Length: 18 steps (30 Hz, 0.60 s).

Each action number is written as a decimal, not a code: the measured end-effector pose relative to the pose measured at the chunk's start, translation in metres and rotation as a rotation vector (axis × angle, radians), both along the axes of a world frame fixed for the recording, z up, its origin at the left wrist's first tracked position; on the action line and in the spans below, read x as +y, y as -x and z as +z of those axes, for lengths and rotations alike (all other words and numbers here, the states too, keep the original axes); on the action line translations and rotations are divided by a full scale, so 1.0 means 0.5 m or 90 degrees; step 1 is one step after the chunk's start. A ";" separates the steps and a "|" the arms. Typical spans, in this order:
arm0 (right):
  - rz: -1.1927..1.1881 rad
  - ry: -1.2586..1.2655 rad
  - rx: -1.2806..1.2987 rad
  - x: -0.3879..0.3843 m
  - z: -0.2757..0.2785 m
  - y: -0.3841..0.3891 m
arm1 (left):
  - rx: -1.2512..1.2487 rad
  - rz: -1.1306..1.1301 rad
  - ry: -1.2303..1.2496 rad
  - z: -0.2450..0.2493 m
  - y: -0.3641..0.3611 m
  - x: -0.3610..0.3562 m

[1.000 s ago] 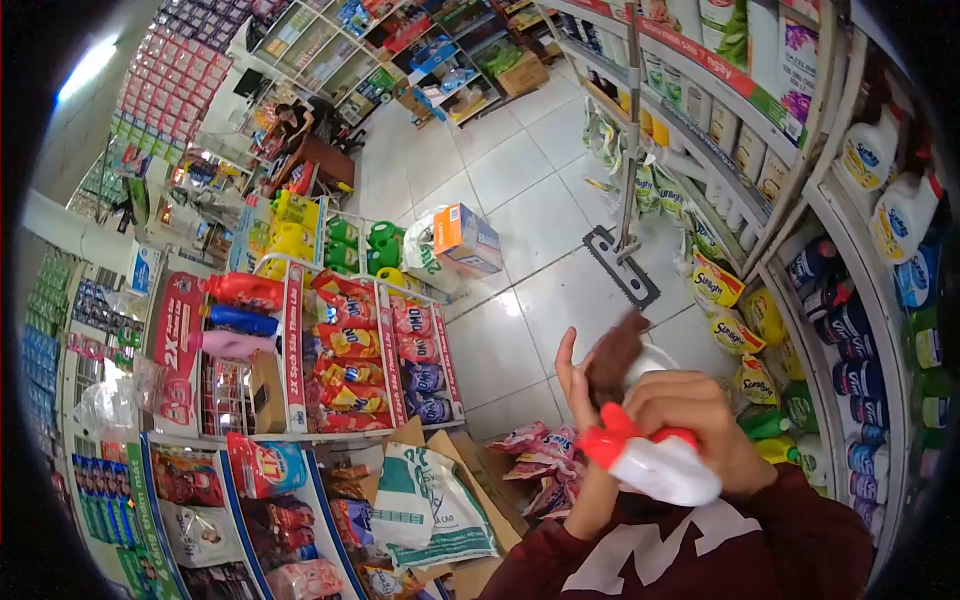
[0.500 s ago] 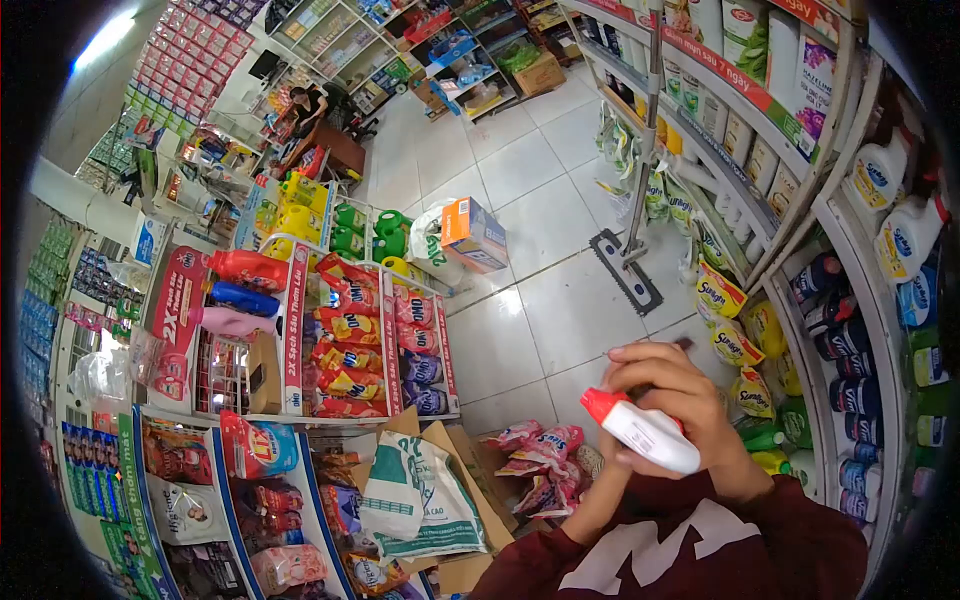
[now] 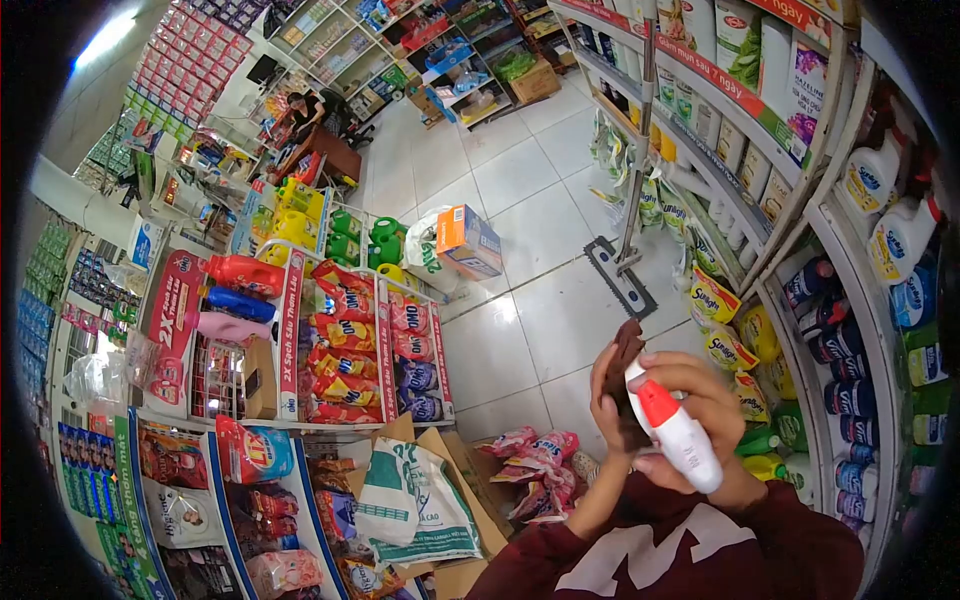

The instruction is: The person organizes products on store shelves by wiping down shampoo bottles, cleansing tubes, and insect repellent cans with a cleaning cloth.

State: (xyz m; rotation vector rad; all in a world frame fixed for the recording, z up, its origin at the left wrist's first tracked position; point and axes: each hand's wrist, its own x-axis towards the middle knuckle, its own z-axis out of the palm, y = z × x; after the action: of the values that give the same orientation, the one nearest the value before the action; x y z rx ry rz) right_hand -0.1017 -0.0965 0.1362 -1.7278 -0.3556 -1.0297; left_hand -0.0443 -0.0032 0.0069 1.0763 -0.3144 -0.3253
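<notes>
A small white bottle with a red cap (image 3: 688, 452) is gripped in my right hand (image 3: 708, 395), its fingers wrapped around the far side. The bottle tilts, with the cap towards the upper left and some small dark print near its base. Close beside it, my left hand (image 3: 606, 405) is closed on a dark brown cloth (image 3: 626, 345) that sticks up above the fingers. The cloth lies against the left side of the bottle, near the cap. Part of the cloth is hidden between the hands.
A flat mop (image 3: 620, 278) stands on the tiled floor ahead. Shelves of yellow Sunlight pouches (image 3: 715, 297) and dark bottles (image 3: 845, 372) rise on the right. OMO bags (image 3: 345, 330) fill a rack on the left. An orange-blue box (image 3: 470, 243) sits on the floor, and a person (image 3: 303, 115) is far back.
The bottle has turned, its cap swinging from the left to the upper left and towards me. My left hand and the brown cloth have come into view beside it.
</notes>
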 end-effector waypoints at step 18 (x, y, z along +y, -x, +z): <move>0.211 -0.153 -0.050 0.024 0.031 0.063 | -0.016 0.281 -0.005 -0.051 0.032 0.090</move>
State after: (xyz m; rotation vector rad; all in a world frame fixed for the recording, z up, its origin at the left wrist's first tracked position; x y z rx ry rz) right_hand -0.1334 -0.0847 0.1517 -1.3617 -0.5269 -0.8608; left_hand -0.0602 0.0418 -0.0187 1.1268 -0.0924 0.0812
